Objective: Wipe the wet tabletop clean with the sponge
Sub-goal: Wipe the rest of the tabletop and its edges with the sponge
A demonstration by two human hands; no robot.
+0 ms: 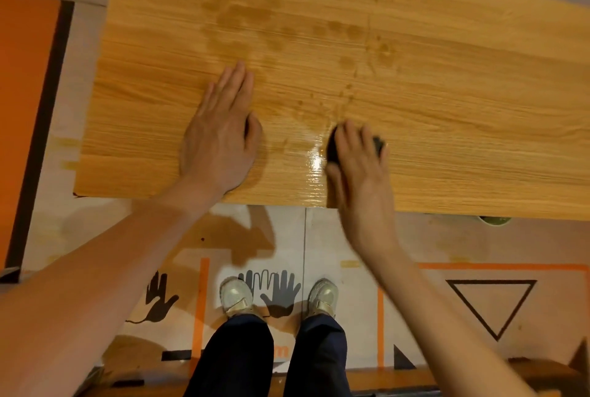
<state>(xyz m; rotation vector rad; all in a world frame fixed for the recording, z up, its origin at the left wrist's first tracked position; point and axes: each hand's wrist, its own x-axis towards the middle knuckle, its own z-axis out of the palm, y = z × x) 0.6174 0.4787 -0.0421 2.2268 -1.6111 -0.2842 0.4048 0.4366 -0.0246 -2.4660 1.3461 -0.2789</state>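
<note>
A wood-grain tabletop (447,109) fills the upper half of the head view. Wet patches (245,16) darken its far middle, smaller drops trail toward the front, and a shiny wet streak (314,163) lies near the front edge. My right hand (357,169) presses a dark sponge (333,147) onto the table just right of that streak; most of the sponge is hidden under my fingers. My left hand (220,134) lies flat on the table to the left, fingers together and pointing away, holding nothing.
The table's front edge (287,201) runs just above my legs and shoes (236,297). The floor below carries printed hand shapes and a triangle. An orange panel (22,109) stands at the left. A green object (495,220) peeks out under the table edge at right.
</note>
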